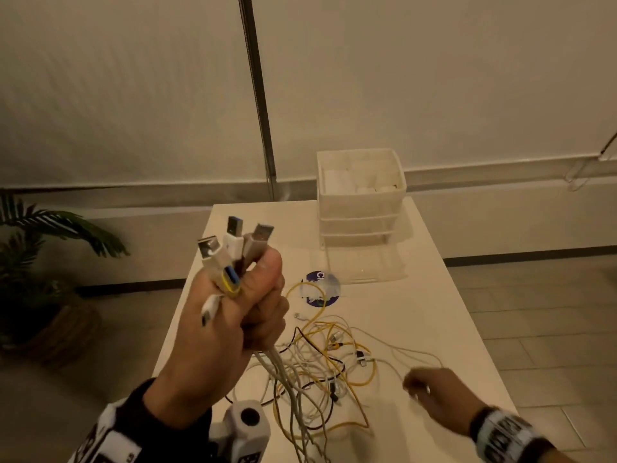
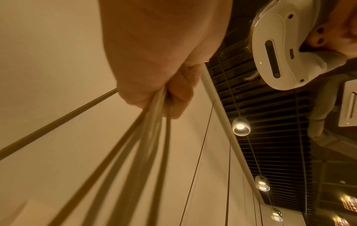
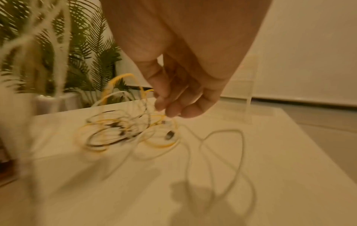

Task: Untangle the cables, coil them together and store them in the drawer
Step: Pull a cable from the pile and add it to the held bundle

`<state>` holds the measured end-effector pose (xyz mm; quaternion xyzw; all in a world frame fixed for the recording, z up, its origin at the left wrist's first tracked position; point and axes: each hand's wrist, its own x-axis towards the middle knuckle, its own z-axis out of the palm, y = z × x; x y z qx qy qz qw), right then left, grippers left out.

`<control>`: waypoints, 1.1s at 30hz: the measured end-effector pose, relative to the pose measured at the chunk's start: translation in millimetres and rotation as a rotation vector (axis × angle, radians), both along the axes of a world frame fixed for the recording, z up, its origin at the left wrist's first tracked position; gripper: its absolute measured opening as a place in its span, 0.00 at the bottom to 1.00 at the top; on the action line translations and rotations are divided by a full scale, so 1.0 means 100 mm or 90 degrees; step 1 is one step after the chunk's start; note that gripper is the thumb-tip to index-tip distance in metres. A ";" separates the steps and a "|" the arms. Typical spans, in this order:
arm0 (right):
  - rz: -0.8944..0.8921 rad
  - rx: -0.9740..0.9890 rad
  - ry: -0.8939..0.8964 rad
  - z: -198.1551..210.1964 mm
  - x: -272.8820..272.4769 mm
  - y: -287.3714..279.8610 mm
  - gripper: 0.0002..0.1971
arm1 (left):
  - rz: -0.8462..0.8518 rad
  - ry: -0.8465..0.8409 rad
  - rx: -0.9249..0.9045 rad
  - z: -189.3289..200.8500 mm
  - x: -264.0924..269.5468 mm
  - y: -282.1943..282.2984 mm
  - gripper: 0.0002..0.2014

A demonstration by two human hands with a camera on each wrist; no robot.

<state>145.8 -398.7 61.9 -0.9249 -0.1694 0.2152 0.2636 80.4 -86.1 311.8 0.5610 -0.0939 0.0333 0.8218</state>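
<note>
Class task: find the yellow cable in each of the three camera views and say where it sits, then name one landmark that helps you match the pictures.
Head view: the yellow cable loops through the tangle on the table, lower centre.
Left wrist view: not in it; only pale cables leave the left hand.
Right wrist view: left of centre, blurred, beside the right hand.
Shared landmark: the potted palm, in the head and right wrist views.

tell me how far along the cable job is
Done: the left hand grips the gathered USB plugs. In hand: the right hand pinches a thin white cable. Left: the cable tangle on the table is uncoiled; nothing is in the open bottom drawer.
</note>
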 end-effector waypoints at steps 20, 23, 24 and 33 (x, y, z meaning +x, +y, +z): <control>-0.285 -0.145 0.193 -0.57 1.07 0.52 0.15 | 0.165 0.164 0.054 -0.14 0.26 -0.14 0.24; -0.540 0.163 0.277 -0.30 1.19 0.28 0.10 | 0.137 0.185 0.041 -0.11 0.37 -0.18 0.26; -0.641 0.327 0.317 -0.18 1.18 0.19 0.10 | 0.127 0.187 0.040 -0.11 0.41 -0.18 0.27; -0.454 0.839 0.139 1.85 0.53 0.62 0.11 | -0.025 0.205 -0.093 -0.10 0.56 -0.24 0.27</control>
